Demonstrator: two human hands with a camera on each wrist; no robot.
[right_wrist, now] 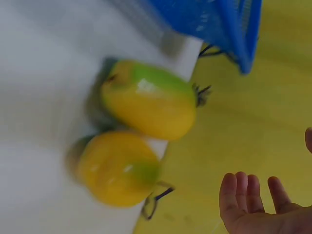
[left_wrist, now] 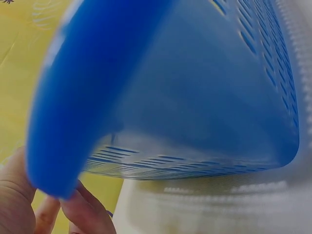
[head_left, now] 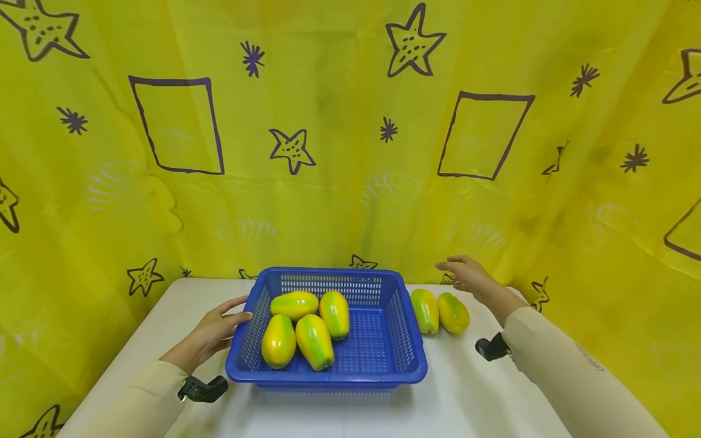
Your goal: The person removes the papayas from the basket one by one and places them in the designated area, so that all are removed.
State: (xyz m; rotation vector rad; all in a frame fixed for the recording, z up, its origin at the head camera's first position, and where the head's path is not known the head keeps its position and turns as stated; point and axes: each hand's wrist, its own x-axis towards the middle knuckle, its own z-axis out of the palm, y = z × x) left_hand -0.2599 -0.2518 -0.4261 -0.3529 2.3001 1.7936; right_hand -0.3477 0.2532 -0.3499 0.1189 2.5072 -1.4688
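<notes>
— Where are your hands?

— My left hand (head_left: 215, 331) is at the left wall of the blue basket (head_left: 406, 331). My fingers (left_wrist: 85, 209) and thumb touch it just under the rim. They are loose and nearly straight, so my grip is not clamped on the basket. It only rests there.

— And the other one?

— My right hand (head_left: 468, 277) is up in the air, behind the two papayas that lie to the right of the basket. My fingers (right_wrist: 241, 187) are spread and relaxed. That grip is apart and holds nothing.

— What is in the basket?

— Four papayas (head_left: 306, 325), yellow and green. They lie in the left half of the basket, close together and touching. The right half of the basket floor is bare.

— And the two outside?

— One papaya (head_left: 425, 310) lies just beside the right wall of the basket. The outer papaya (head_left: 454, 312) lies right next to it, farther from the basket. They look like they touch.

— What is it all on?

— A white surface (head_left: 471, 395). The basket sits in the middle of it. Behind the basket hangs a yellow cloth (head_left: 328, 152) with stars and squares drawn on it.
</notes>
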